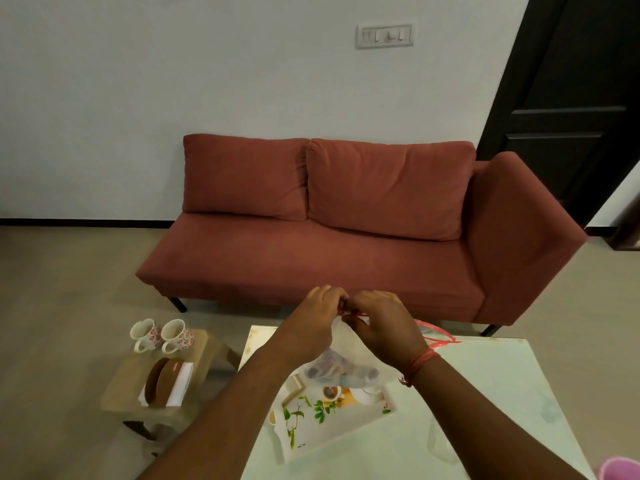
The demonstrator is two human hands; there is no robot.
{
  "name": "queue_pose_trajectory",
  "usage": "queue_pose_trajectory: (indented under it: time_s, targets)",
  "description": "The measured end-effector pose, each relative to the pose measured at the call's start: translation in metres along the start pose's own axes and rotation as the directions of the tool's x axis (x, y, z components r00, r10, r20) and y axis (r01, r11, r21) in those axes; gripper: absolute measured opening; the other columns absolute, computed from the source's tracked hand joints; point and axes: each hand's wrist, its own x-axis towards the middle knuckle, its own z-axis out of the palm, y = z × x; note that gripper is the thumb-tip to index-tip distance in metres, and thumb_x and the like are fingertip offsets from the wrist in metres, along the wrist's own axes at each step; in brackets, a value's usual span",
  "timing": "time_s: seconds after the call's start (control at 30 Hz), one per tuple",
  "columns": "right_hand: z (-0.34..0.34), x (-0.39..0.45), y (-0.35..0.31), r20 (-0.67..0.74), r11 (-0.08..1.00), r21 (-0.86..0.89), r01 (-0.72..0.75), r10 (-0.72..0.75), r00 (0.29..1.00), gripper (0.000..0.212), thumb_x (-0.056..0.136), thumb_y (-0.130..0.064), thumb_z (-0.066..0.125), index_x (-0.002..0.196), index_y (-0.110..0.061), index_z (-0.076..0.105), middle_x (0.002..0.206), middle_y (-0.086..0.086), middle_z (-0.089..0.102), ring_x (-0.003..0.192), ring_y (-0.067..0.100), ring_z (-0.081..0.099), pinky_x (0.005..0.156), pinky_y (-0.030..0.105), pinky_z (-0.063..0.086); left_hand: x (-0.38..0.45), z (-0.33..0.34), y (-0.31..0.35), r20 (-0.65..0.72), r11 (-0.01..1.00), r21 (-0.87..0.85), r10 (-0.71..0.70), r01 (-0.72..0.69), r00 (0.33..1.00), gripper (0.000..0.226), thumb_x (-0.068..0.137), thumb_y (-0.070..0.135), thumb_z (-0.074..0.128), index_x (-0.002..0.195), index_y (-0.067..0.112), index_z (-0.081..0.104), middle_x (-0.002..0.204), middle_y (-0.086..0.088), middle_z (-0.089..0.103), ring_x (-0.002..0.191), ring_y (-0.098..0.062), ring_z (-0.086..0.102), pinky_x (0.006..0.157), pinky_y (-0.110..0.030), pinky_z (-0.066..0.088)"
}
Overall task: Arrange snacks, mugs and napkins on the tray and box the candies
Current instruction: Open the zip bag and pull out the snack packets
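Observation:
I hold a translucent white bag of candies (341, 365) up over the table. My left hand (317, 315) and my right hand (377, 323) both pinch its knotted top, where a red tie shows between the fingers. Wrapped candies show dimly through the bag's bottom. Below it lies a white tray (311, 431) printed with leaves and cups. Two white mugs (161, 334) with a red flower pattern stand on a small wooden side table (131, 386) at the left. Beside them, a brown holder (161, 377) keeps white napkins (180, 382) upright.
The tray rests on a pale glossy table (467, 410). A red-and-clear plastic bag (434, 332) lies at that table's far edge. A pink object (620, 469) peeks in at the bottom right corner. A red sofa (346, 230) stands behind, a dark door (571, 98) at right.

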Motion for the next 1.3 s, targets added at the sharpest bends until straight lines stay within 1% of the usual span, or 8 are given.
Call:
queue_pose_trajectory:
  time_s: [0.23,0.53,0.7,0.83,1.0,1.17,1.23,1.3]
  targets:
    - [-0.01,-0.007,0.01,-0.034,0.997,-0.041,-0.063,0.062,0.998,0.009,0.09,-0.035,0.064,0.095,-0.029,0.069,0.09,-0.015,0.068,0.085,0.01,0.056,0.086,0.032,0.041,-0.004,-0.009,-0.01,-0.042,0.997,0.069,0.049,-0.046,0.998,0.057,0.075,-0.018,0.044,0.119,0.018,0.051,0.107,0.011,0.044,0.1,-0.008,0.041,0.082,-0.019,0.037]
    - [-0.037,-0.038,0.058,-0.107,0.976,-0.123,-0.18,0.168,0.98,0.006,0.082,-0.028,0.074,0.084,-0.032,0.07,0.082,-0.015,0.065,0.08,0.014,0.054,0.074,0.034,0.044,-0.019,-0.027,-0.045,-0.151,0.992,0.124,0.029,-0.01,0.988,0.037,0.089,-0.011,0.044,0.113,0.014,0.058,0.105,0.009,0.048,0.097,-0.008,0.04,0.088,-0.025,0.038]
    - [-0.038,-0.045,0.062,-0.117,0.969,-0.161,-0.187,0.169,0.979,0.007,0.079,-0.027,0.077,0.082,-0.029,0.071,0.087,-0.015,0.064,0.082,0.016,0.055,0.073,0.032,0.041,-0.024,-0.03,-0.047,-0.124,0.987,0.163,0.012,0.008,0.992,0.045,0.086,-0.014,0.046,0.115,0.018,0.058,0.108,0.01,0.047,0.1,-0.006,0.04,0.086,-0.017,0.034]
    - [-0.048,-0.052,0.073,-0.138,0.962,-0.149,-0.23,0.21,0.968,0.008,0.08,-0.021,0.077,0.08,-0.026,0.071,0.083,-0.014,0.062,0.079,0.016,0.054,0.067,0.034,0.046,-0.029,-0.036,-0.055,-0.147,0.988,0.149,-0.015,0.037,0.989,0.044,0.086,-0.015,0.045,0.113,0.015,0.061,0.104,0.01,0.046,0.097,-0.008,0.041,0.087,-0.027,0.043]
    - [-0.05,-0.053,0.076,-0.052,0.965,-0.055,-0.258,0.255,0.965,0.008,0.084,-0.018,0.073,0.083,-0.023,0.068,0.085,-0.016,0.056,0.08,0.011,0.056,0.07,0.034,0.05,-0.029,-0.039,-0.05,-0.158,0.988,0.137,-0.052,0.074,0.986,0.042,0.089,-0.011,0.043,0.114,0.018,0.061,0.108,0.007,0.048,0.103,-0.011,0.044,0.087,-0.019,0.037]
    - [-0.053,-0.051,0.072,0.098,0.958,0.029,-0.284,0.28,0.955,0.012,0.085,-0.021,0.072,0.081,-0.03,0.064,0.089,-0.012,0.061,0.084,0.007,0.062,0.076,0.031,0.053,-0.025,-0.046,-0.035,-0.135,0.982,0.175,0.093,-0.069,0.986,0.041,0.081,-0.01,0.052,0.112,0.013,0.063,0.106,-0.001,0.052,0.099,-0.013,0.042,0.085,-0.019,0.038]
    - [-0.052,-0.048,0.066,0.139,0.96,0.055,-0.274,0.264,0.954,0.005,0.087,-0.027,0.07,0.089,-0.029,0.066,0.095,-0.012,0.062,0.09,0.006,0.062,0.079,0.027,0.052,-0.022,-0.045,-0.029,-0.116,0.966,0.225,0.153,-0.124,0.981,0.048,0.077,-0.014,0.051,0.112,0.016,0.062,0.105,0.003,0.051,0.097,-0.008,0.039,0.084,-0.014,0.035]
    - [-0.047,-0.043,0.058,0.145,0.963,0.104,-0.248,0.232,0.962,0.016,0.088,-0.032,0.07,0.103,-0.026,0.066,0.103,-0.012,0.062,0.095,0.005,0.061,0.082,0.024,0.052,-0.018,-0.043,-0.023,-0.09,0.951,0.246,0.214,-0.187,0.973,0.054,0.073,-0.019,0.05,0.112,0.017,0.062,0.104,0.003,0.051,0.095,-0.008,0.039,0.084,-0.019,0.039]
